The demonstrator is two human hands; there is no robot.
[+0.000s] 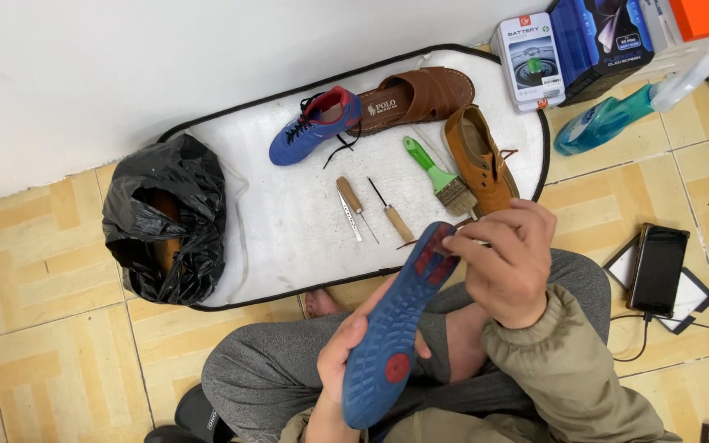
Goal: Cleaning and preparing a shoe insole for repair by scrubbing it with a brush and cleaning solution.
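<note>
My left hand point(340, 353) grips a blue shoe point(395, 324), sole up, with red patches on the tread, held over my lap. My right hand point(506, 258) pinches at the shoe's toe end, fingers closed on something thin; what it is cannot be told. On the white mat point(289, 213) beyond lie a second blue shoe point(315, 125) with black laces, a brown sandal point(416, 97), a tan shoe point(478, 157), a green-handled brush point(438, 174) and two wooden-handled awls point(351, 201) point(393, 215).
A black plastic bag point(166, 217) sits at the mat's left end. At the right on the tiled floor lie a dark phone point(656, 267) with a cable, a teal bottle point(609, 121) and stacked boxes point(572, 49). A white wall runs behind.
</note>
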